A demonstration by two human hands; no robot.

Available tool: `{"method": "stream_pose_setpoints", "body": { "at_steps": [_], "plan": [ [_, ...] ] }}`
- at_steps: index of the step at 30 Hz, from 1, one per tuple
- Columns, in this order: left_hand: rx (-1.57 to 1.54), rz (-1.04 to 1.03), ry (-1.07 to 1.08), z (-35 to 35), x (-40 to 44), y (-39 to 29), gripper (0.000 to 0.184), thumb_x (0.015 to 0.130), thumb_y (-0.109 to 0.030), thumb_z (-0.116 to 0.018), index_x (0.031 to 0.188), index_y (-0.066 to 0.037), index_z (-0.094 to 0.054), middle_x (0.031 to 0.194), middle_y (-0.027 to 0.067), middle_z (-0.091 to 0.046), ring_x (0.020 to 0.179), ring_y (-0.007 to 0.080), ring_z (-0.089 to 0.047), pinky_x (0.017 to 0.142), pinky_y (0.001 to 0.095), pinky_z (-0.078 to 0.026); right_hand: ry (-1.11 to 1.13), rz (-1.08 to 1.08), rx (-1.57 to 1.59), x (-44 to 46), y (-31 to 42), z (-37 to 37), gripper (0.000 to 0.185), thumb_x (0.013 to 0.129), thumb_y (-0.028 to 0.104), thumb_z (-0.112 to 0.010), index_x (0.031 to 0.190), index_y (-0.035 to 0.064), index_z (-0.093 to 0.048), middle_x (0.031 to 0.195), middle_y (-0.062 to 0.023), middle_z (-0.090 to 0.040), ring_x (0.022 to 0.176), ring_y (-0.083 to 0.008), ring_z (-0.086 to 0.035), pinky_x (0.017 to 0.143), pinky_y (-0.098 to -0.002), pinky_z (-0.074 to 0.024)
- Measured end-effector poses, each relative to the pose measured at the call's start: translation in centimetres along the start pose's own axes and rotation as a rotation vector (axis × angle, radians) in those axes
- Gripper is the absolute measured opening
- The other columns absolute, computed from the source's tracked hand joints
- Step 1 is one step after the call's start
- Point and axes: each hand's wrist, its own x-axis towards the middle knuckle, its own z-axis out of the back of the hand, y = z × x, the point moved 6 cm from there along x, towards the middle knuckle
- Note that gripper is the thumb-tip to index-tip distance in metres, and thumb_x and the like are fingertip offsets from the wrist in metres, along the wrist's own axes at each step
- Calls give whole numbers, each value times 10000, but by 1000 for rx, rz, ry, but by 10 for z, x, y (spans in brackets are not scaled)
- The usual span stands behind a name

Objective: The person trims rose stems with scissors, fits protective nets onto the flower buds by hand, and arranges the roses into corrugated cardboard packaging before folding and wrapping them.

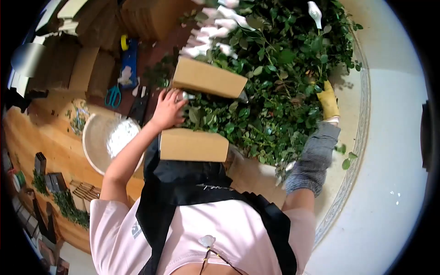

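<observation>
My left hand [169, 109] is bare, its fingers spread at the left edge of the leafy stems, between two cardboard pieces. A small white-wrapped bud [185, 96] lies by its fingertips. The upper cardboard piece [208, 78] is just above this hand, the lower one [194, 145] just below. My right hand [328, 101], in a yellow glove with a grey sleeve cover, reaches into the right side of the foliage [270, 110]. Leaves partly hide its fingers, which close around a stem that rises to a white-wrapped bud [315, 13].
A white bucket [94, 153] with white material inside stands at the left. Teal scissors [112, 96] and a blue object [129, 64] lie above it. More wrapped buds [215, 32] are at the top, cardboard stacks [146, 18] at the upper left.
</observation>
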Motion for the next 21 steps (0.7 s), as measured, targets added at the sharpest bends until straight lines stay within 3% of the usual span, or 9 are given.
{"method": "stream_pose_setpoints", "body": {
  "at_steps": [1, 2, 8, 10, 13, 14, 16, 19, 21],
  "plan": [
    [-22, -6, 16, 1, -3, 0, 711, 649, -396, -832, 1291, -212, -590, 1399, 179, -447, 1357, 342, -380, 1155, 546, -235, 180, -168, 297, -7, -23, -5, 514, 886, 95, -709, 1355, -14, -530, 1146, -73, -664, 995, -167, -622, 889, -287, -505],
    [-42, -6, 9, 3, 0, 0, 720, 661, -394, -831, 1306, -195, -580, 1407, 196, -442, 1357, 350, -382, 1155, 546, -238, -4, -219, 792, -41, 52, -5, 412, 966, 64, -600, 1368, 6, -533, 1105, -60, -668, 960, -137, -619, 863, -237, -493],
    [-105, 8, -5, -3, 1, 2, 662, 689, -374, -817, 1278, -181, -585, 1382, 202, -448, 1340, 364, -387, 1143, 542, -255, -385, -48, 85, -70, 49, 56, 356, 987, 87, -556, 1340, 44, -579, 1245, -91, -619, 1053, -184, -612, 873, -266, -510],
    [-68, 5, -16, 0, 2, 1, 624, 677, -402, -823, 1235, -201, -627, 1343, 172, -478, 1313, 339, -416, 1143, 508, -267, -394, 53, 170, -93, 73, 48, 365, 974, 43, -549, 1334, 81, -596, 1298, -94, -612, 1090, -202, -617, 898, -268, -518],
    [-127, 8, -48, 0, 2, 4, 614, 654, -389, -827, 1207, -194, -643, 1336, 160, -483, 1325, 328, -413, 1144, 511, -271, 29, 93, -236, -140, 123, -9, 425, 902, 44, -606, 1322, 107, -603, 1154, -60, -693, 1010, -167, -643, 870, -288, -526],
    [-134, 10, -56, -4, 2, 5, 606, 651, -381, -826, 1198, -195, -646, 1340, 152, -481, 1325, 324, -415, 1142, 511, -273, 157, 185, 65, -144, 117, -45, 369, 893, 106, -656, 1262, 113, -648, 1131, -65, -700, 1050, -190, -641, 892, -334, -514],
    [-46, -43, -146, -24, 2, 14, 590, 654, -386, -822, 1192, -214, -654, 1358, 149, -466, 1330, 323, -415, 1133, 509, -286, 360, 256, -39, -160, 126, -124, 271, 873, 84, -658, 1138, 91, -714, 1134, -105, -691, 1124, -282, -623, 975, -398, -484],
    [-196, 50, 144, -7, 2, 8, 562, 665, -316, -820, 1189, -195, -656, 1319, 139, -517, 1276, 320, -472, 1138, 499, -287, 221, 416, -322, -182, 96, -216, 375, 669, -88, -634, 1016, 41, -698, 856, -175, -656, 831, -375, -630, 906, -472, -516],
    [-242, 9, -21, 0, -1, 6, 583, 647, -297, -836, 1188, -171, -658, 1166, 106, -548, 1208, 302, -503, 1130, 500, -303, 189, 259, -301, -192, 25, -265, 286, 685, -58, -642, 950, 41, -689, 863, -176, -669, 830, -347, -639, 784, -441, -523]
  ]
}}
